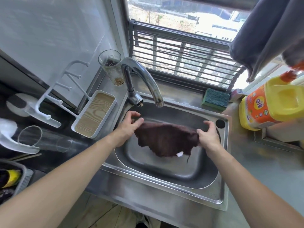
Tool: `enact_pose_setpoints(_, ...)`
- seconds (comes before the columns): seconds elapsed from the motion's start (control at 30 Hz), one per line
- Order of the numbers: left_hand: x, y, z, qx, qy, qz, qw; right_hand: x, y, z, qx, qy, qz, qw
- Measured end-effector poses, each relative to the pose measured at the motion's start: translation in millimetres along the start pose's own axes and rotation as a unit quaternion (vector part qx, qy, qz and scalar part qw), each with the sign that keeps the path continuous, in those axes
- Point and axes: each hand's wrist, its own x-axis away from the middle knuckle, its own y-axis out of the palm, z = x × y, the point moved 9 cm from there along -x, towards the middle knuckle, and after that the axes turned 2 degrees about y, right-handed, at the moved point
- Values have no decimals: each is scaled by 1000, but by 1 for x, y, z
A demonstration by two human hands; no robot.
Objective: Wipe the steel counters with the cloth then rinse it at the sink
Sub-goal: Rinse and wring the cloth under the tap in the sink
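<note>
A dark brown cloth (166, 139) hangs spread out over the steel sink (164, 171). My left hand (129, 125) pinches its left top corner and my right hand (208, 134) pinches its right top corner. A small white tag shows at the cloth's lower edge. The chrome tap (146, 79) arches above the basin, its spout just behind the cloth; no water is visibly running. Steel counter (263, 170) lies to the right of the sink.
A green scouring sponge (215, 99) sits behind the sink. A yellow-orange detergent jug (269, 104) stands at the right. A glass (111, 68) stands left of the tap, a white tray (94, 114) with a peg rack beside it, and another glass (44, 139) lies at the left.
</note>
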Motion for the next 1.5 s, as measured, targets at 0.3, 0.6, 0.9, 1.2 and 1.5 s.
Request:
enact_pose_setpoints(0.3, 3, 7, 12, -432, 29, -28, 901, 15, 25, -3, 80, -100, -154, 980)
enact_pose_setpoints(0.6, 14, 29, 10, -181, -93, -168, 965, 25, -6, -5, 0, -63, 55, 996)
enact_pose_setpoints(0.9, 20, 93, 5, 95, -187, -75, 975, 115, 102, -61, 58, -217, -146, 963)
enact_pose_setpoints(1.2, 17, 62, 48, -248, 167, 33, 954, 73, 80, -10, -20, -69, -88, 994)
enact_pose_setpoints(1.5, 17, 72, 52, 95, 80, -65, 990, 50, 89, -1, -204, -5, -356, 912)
